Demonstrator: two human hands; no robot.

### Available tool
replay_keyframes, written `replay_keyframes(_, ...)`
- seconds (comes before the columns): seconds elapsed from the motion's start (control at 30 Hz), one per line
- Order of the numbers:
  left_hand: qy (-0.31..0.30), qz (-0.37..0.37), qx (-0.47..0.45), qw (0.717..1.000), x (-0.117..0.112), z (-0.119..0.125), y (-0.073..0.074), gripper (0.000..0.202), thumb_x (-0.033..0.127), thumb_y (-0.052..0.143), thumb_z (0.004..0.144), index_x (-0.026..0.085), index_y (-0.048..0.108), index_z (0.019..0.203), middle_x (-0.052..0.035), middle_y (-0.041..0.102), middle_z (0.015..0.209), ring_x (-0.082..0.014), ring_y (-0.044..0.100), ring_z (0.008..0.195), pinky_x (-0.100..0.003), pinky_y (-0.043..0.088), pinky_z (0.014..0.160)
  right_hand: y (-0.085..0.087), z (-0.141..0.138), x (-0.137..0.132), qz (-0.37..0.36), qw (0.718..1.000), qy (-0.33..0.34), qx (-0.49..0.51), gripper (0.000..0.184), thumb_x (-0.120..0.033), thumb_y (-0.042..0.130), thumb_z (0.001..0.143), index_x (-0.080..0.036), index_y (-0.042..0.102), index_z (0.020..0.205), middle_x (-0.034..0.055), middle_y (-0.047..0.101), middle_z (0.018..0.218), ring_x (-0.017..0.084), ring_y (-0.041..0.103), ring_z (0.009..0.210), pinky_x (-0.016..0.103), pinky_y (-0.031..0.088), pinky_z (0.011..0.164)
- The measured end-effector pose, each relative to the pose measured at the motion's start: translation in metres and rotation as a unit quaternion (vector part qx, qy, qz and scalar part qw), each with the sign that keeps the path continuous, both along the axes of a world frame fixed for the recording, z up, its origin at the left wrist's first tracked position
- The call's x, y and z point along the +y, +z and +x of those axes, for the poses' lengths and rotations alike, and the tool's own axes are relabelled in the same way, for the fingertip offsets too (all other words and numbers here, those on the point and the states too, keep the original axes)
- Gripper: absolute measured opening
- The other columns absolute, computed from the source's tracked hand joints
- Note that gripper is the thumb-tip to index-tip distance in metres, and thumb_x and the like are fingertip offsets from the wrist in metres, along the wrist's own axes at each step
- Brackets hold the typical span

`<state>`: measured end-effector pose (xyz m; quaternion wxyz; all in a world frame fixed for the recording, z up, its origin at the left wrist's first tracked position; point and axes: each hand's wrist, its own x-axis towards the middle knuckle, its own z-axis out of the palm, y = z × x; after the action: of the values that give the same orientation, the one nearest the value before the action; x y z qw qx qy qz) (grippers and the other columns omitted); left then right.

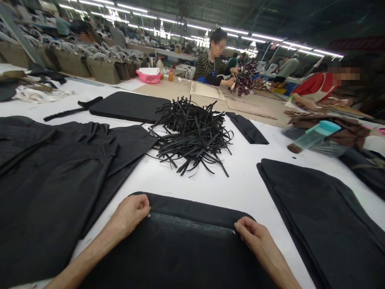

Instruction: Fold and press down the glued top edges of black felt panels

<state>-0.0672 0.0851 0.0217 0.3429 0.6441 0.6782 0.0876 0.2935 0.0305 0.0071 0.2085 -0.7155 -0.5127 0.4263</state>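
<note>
A black, leather-like sheet point(192, 257) spreads over the near edge of the table, on top of a black panel point(192, 203) with rounded corners. The panel's far border shows beyond the sheet's edge, and a greyish, slightly shiny band runs along that edge. My left hand point(132, 212) is closed in a pinch at the sheet's far left corner. At the far right corner, my right hand point(254, 233) pinches the same edge. A tiny white bit shows beside each hand's fingertips; what it is I cannot make out.
A heap of thin black strips point(192, 132) lies ahead on the white tabletop point(240, 176). Black sheets point(54, 184) cover the left, stacked black panels point(325, 208) the right. Farther off are a black slab point(126, 106), a teal-lidded bottle point(314, 136), a pink basket point(148, 76) and two co-workers.
</note>
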Motion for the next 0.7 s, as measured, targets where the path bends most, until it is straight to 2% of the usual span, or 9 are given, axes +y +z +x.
replay_keyframes(0.17,-0.017,0.004,0.072,0.997,-0.005,0.006,0.012,0.008,0.018,0.044,0.078,0.020,0.045,0.071,0.0039,0.049,0.055,-0.0157,0.050,0.057,-0.026,0.028,0.053,0.004,-0.004,0.000,0.019,0.999,-0.012,-0.028,0.029,-0.046,0.047,0.076,-0.021,0.043,0.062,-0.0052,0.032,0.058,0.013,0.033,0.057,0.026,0.025,0.052)
replay_keyframes(0.23,-0.028,0.013,0.117,0.993,-0.010,0.010,0.015,0.007,0.019,0.041,0.084,0.019,0.048,0.083,0.0011,0.054,0.062,-0.0193,0.053,0.062,-0.028,0.028,0.056,0.006,-0.006,0.000,0.024,0.999,-0.015,-0.041,0.029,-0.046,0.046,0.076,-0.021,0.042,0.062,-0.0053,0.032,0.057,0.013,0.033,0.056,0.025,0.025,0.052)
replay_keyframes(0.27,-0.041,0.026,0.146,0.988,-0.014,0.012,0.014,0.012,0.019,0.038,0.086,0.019,0.049,0.091,-0.0010,0.056,0.069,-0.0211,0.054,0.064,-0.029,0.029,0.056,0.007,-0.007,-0.001,0.026,0.999,-0.015,-0.045,0.029,-0.045,0.046,0.076,-0.021,0.042,0.062,-0.0054,0.033,0.056,0.013,0.034,0.056,0.025,0.025,0.052)
replay_keyframes(0.33,-0.099,0.078,0.192,0.973,-0.020,0.016,0.009,0.027,0.013,0.029,0.089,0.019,0.050,0.104,-0.0060,0.059,0.088,-0.0230,0.057,0.076,-0.031,0.035,0.061,0.010,-0.009,-0.001,0.032,0.997,-0.011,-0.065,0.026,-0.042,0.044,0.078,-0.020,0.043,0.062,-0.0056,0.034,0.056,0.012,0.035,0.056,0.024,0.026,0.052)
replay_keyframes(0.4,-0.180,0.149,0.206,0.950,-0.024,0.017,0.001,0.039,0.003,0.026,0.084,0.018,0.054,0.106,-0.0078,0.057,0.104,-0.0217,0.056,0.090,-0.033,0.041,0.074,0.012,-0.012,-0.001,0.034,0.995,-0.012,-0.096,0.023,-0.037,0.044,0.078,-0.020,0.044,0.063,-0.0057,0.037,0.056,0.012,0.037,0.055,0.024,0.026,0.051)
replay_keyframes(0.5,-0.256,0.215,0.197,0.922,-0.028,0.017,-0.010,0.045,-0.003,0.029,0.078,0.016,0.060,0.103,-0.0078,0.057,0.106,-0.0206,0.053,0.097,-0.034,0.043,0.088,0.016,-0.016,-0.002,0.028,0.990,-0.022,-0.136,0.020,-0.032,0.045,0.078,-0.020,0.046,0.062,-0.0058,0.039,0.054,0.011,0.038,0.054,0.024,0.024,0.050)
replay_keyframes(0.63,-0.261,0.240,0.254,0.900,-0.036,0.015,-0.018,0.051,-0.007,0.030,0.076,0.014,0.062,0.110,-0.0100,0.059,0.109,-0.0213,0.053,0.102,-0.034,0.045,0.091,0.018,-0.019,-0.002,0.029,0.988,-0.026,-0.152,0.020,-0.029,0.046,0.079,-0.020,0.045,0.061,-0.0059,0.040,0.054,0.011,0.039,0.053,0.024,0.023,0.050)
replay_keyframes(0.7,-0.253,0.249,0.294,0.888,-0.042,0.015,-0.023,0.059,-0.010,0.030,0.074,0.018,0.057,0.119,-0.0093,0.058,0.112,-0.0217,0.052,0.105,-0.035,0.045,0.092,0.020,-0.019,-0.003,0.030,0.987,-0.026,-0.155,0.019,-0.027,0.045,0.080,-0.020,0.046,0.062,-0.0058,0.042,0.054,0.011,0.040,0.054,0.023,0.024,0.051)
